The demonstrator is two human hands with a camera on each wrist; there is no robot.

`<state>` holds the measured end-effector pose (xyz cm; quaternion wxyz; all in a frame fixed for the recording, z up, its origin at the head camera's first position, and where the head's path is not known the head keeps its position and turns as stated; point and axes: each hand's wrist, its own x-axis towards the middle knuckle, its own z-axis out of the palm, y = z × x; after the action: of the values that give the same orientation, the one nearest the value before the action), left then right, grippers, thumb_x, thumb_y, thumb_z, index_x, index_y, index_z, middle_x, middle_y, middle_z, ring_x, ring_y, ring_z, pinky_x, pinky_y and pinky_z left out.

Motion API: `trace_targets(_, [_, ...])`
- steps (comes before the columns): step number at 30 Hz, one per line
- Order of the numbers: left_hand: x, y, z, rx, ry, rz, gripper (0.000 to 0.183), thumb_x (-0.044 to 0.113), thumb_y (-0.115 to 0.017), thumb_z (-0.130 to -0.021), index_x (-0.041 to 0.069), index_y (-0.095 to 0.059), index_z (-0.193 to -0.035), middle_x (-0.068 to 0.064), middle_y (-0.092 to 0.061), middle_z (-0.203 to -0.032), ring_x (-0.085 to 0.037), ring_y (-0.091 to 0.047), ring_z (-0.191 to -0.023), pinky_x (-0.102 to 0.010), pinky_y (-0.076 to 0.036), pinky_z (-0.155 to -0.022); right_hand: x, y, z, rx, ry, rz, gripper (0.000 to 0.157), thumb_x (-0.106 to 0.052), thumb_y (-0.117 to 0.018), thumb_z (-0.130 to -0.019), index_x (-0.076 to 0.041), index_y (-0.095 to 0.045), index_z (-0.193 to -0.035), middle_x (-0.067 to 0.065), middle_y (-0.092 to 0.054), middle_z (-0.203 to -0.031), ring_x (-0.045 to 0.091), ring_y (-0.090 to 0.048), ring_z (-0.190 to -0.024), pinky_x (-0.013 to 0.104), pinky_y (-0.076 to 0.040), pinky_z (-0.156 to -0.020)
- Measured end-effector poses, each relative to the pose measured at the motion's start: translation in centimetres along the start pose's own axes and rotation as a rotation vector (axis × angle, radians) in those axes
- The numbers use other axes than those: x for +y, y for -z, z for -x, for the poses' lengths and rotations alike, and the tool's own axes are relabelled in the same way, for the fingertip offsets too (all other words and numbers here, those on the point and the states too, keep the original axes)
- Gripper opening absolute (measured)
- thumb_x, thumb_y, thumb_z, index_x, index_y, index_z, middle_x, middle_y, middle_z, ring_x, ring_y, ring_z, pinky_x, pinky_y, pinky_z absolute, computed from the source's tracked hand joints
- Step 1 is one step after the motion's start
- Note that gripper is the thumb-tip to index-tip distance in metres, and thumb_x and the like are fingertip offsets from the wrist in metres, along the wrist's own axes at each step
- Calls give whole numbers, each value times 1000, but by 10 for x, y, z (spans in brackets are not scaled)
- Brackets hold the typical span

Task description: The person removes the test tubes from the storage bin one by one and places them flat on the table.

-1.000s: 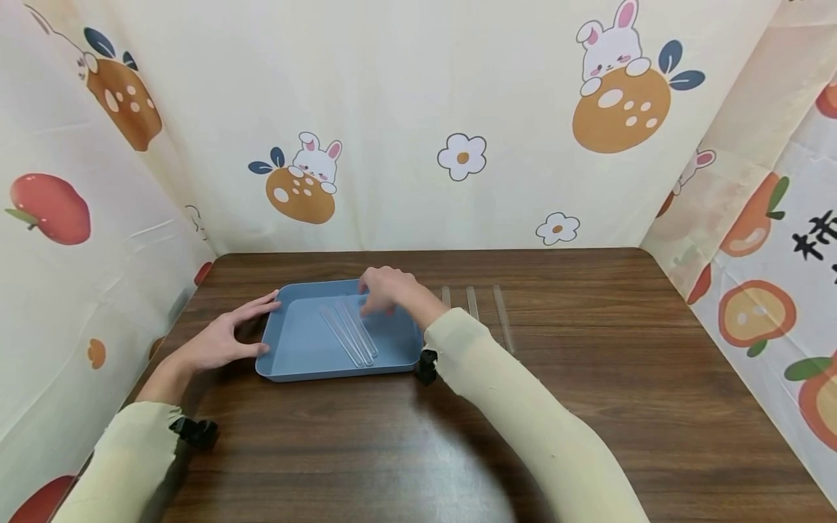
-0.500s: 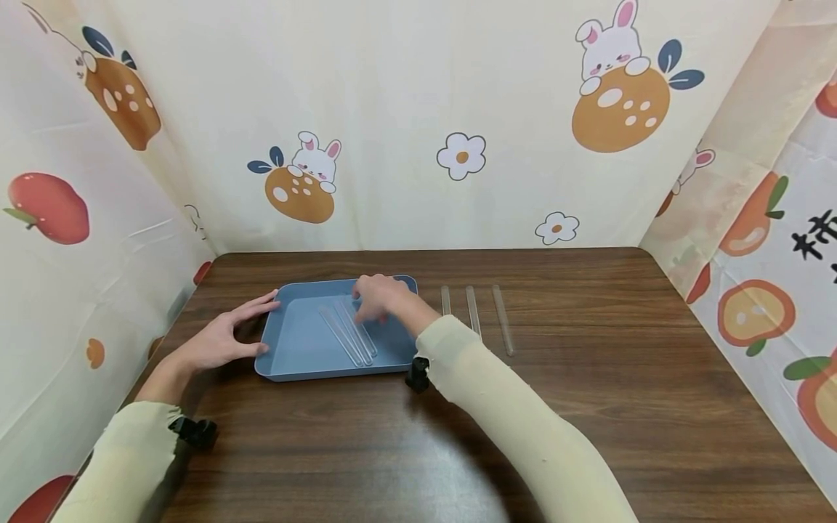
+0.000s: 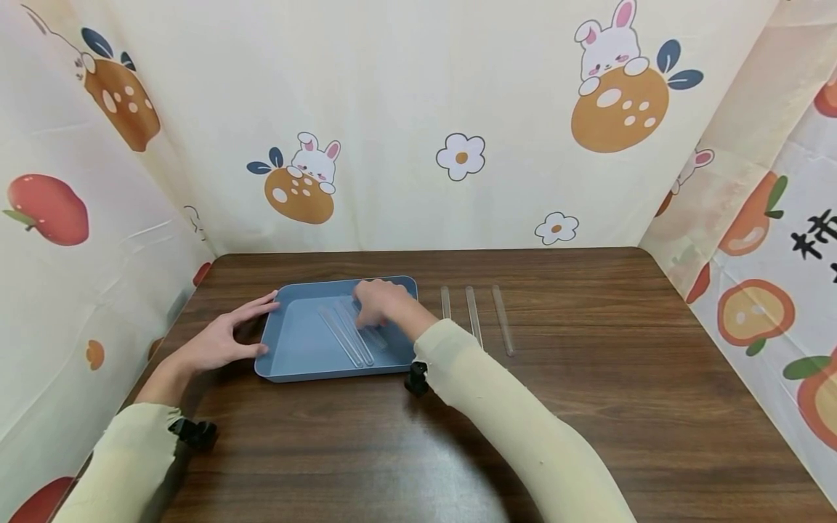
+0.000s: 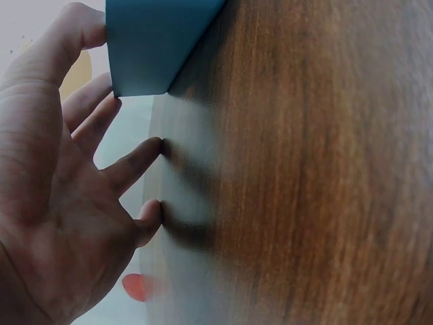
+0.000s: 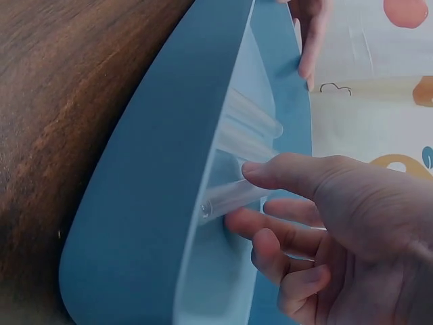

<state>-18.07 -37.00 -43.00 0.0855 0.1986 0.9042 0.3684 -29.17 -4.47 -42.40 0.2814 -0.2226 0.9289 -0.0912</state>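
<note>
My left hand point(image 3: 219, 340) lies along the left side of the blue tray point(image 3: 288, 367), its fingers spread and thumb and fingertips touching the tray's edge. Inside the tray, my right hand point(image 3: 384, 301) pinches a clear test tube point(image 5: 230, 198) between thumb and index finger; its other fingers curl loosely below. That tube slants, with one end jutting toward the tray's near wall. To its left, two more clear test tubes point(image 3: 341, 338) lie side by side on the tray floor, their far ends close to the right hand.
On the brown wooden table point(image 3: 588, 378), three clear tubes point(image 3: 502, 319) lie in a spaced row right of the tray, the right sleeve point(image 3: 510, 407) covering the near end of some. A patterned curtain point(image 3: 392, 109) stands along the back and sides.
My right hand has moved slightly left and down onto the rightmost tube in the tray, whose near end has shifted right, away from the other two. The left hand stays put.
</note>
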Motion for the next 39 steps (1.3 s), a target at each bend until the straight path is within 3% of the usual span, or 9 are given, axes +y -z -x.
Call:
trace_targets(4, [0,0,0,-1,4,0,79,16,-88,-97,10,-53,-167,3,-32,-186,-26,-30,-172,-82,-29,-124,-1,-1,1,3,-4,5,69,-41,-76,-106,-26,-52,-169,-7,-80,-78,11,-73,-61,33,-56,-69])
trace_targets(9, [0,0,-1,-4,7,-8,79,16,-88,-97,10,-53,-167,0,-32,-187,-37,-30,-172,-82,-30,-124,-4,-2,6,17,-2,0,63,-39,-76,-107,-27,-57,-165,-7,-80,-77,11,-72,-61,33,-55,-71])
trace_targets(21, [-2,1,0,-8,-1,15,80,15,-87,-97,10,-52,-168,14,-30,-185,-44,-27,-172,-84,-28,-123,-6,-1,9,7,-6,-5,64,-39,-77,-106,-26,-57,-165,-5,-79,-79,12,-72,-62,33,-54,-69])
trace_targets(35, [-1,0,-3,-20,19,17,81,16,-88,-96,9,-51,-168,1,-28,-188,-59,-25,-168,-86,-25,-124,-3,-2,7,13,-14,18,47,-42,-77,-106,-27,-66,-149,-5,-76,-73,11,-69,-60,34,-53,-69])
trace_targets(39, [-1,1,-2,-21,20,18,82,15,-88,-96,9,-51,-169,5,-28,-188,-59,-24,-168,-85,-26,-124,0,-3,3,18,-15,23,44,-44,-77,-105,-28,-66,-145,-6,-78,-73,11,-71,-60,33,-53,-68])
